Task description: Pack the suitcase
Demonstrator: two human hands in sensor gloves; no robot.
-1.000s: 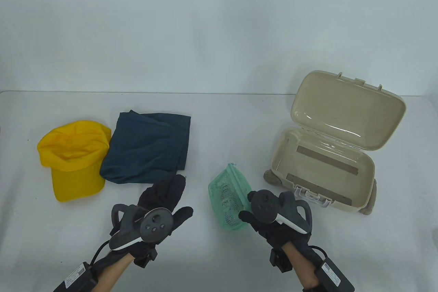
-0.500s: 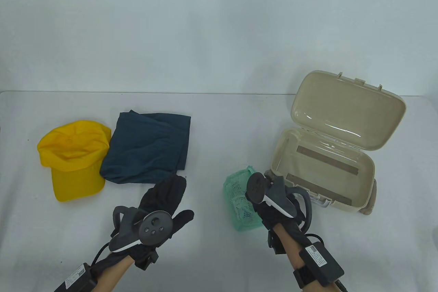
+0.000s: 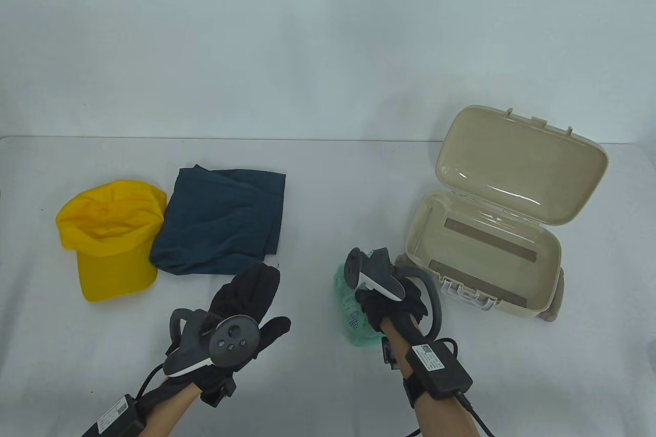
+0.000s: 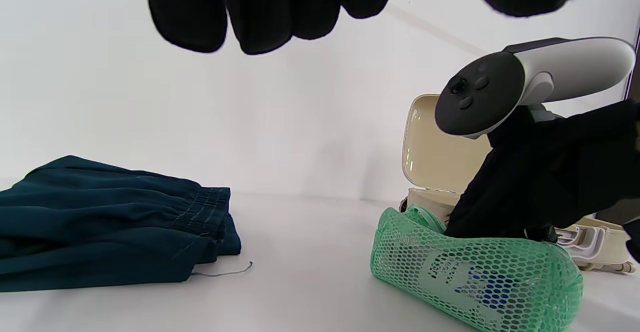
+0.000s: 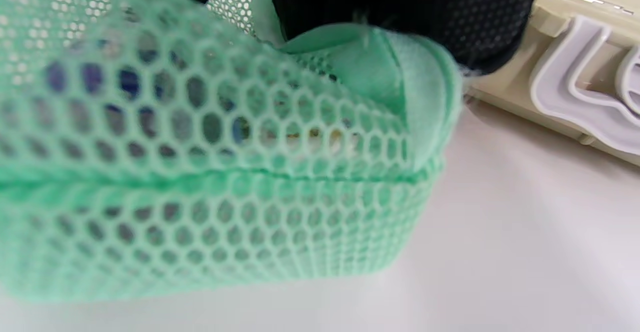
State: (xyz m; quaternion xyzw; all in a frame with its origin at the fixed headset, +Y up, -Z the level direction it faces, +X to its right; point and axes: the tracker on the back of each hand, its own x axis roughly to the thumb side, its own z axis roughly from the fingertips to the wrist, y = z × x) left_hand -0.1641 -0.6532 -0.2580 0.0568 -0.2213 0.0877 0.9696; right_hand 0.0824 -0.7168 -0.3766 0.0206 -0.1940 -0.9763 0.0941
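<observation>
Green mesh pouch (image 3: 353, 316) on table (image 3: 328, 380) just left of open beige suitcase (image 3: 482, 257), w/ right hand (image 3: 394, 304) on top, fingers curled round its upper edge near the sewn end, so gripping it; left hand (image 3: 241, 298) flat & relaxed near dark blue folded garment (image 3: 220, 222), holding nothing. Prob. light and soft, netting floppy w/ small loose items inside (too blurred to ID), so likely to sag & swing if taken by one corner. Best grabbed across the top seam or round the middle, then lifted over suitcase's front rim; yellow cap (image 3: 110, 237) & garment not packed yet.
</observation>
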